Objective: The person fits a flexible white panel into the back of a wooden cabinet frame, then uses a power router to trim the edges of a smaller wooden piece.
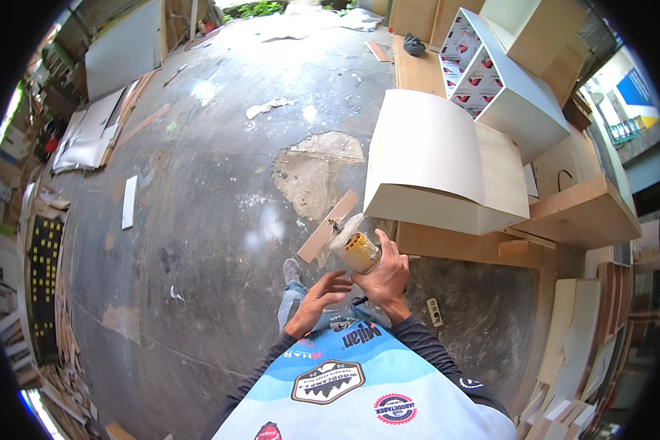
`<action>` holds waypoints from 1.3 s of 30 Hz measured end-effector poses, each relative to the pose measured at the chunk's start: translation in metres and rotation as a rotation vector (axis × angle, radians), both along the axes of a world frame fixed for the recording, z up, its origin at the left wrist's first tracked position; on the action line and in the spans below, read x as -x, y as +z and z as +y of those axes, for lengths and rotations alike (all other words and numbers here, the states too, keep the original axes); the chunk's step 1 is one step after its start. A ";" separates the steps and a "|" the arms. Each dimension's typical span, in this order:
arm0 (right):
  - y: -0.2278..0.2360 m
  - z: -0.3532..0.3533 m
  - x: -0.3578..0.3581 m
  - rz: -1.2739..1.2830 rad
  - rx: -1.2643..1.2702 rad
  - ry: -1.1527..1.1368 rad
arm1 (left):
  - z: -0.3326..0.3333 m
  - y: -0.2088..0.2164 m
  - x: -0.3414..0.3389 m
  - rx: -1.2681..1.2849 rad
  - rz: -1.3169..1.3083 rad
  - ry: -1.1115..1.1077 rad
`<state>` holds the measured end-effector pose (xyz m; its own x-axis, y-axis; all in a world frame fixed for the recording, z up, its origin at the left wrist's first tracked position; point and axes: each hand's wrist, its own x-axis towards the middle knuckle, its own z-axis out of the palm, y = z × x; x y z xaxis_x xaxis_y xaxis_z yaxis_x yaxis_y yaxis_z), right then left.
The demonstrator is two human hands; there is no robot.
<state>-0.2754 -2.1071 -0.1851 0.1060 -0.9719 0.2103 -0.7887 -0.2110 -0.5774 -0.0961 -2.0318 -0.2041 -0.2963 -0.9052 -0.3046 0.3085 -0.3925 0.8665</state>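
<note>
My right hand [389,277] is wrapped round the body of a yellow trim router [358,253], holding it tilted in front of my waist. Its clear round base faces away from me, with a metal bit sticking out at the far end. Just left of the router is my left hand [321,297], fingers apart and holding nothing; whether its fingertips touch the tool I cannot tell. Past the base, a strip of brown wood [328,226] appears on the floor. To the far right of the router stands a box cabinet [447,209] with a curved white sheet [425,150] over its top.
Another open cabinet [517,106] and a wooden drawer-like box [583,216] stand at the right. A power strip [434,312] lies on the floor right of me. A white board piece [130,202] lies at left, near stacked panels [92,132]. The concrete floor has a broken patch [308,176].
</note>
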 end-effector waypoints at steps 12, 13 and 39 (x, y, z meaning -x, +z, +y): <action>0.034 -0.047 -0.161 -0.307 0.244 0.068 | -0.189 -0.013 -0.129 0.019 0.186 0.086; 0.033 -0.053 -0.158 -0.462 0.172 0.034 | -0.198 -0.009 -0.142 0.013 0.146 0.049; 0.044 -0.268 -0.053 -0.387 -0.329 0.850 | -0.315 0.065 -0.157 0.194 -0.343 -0.625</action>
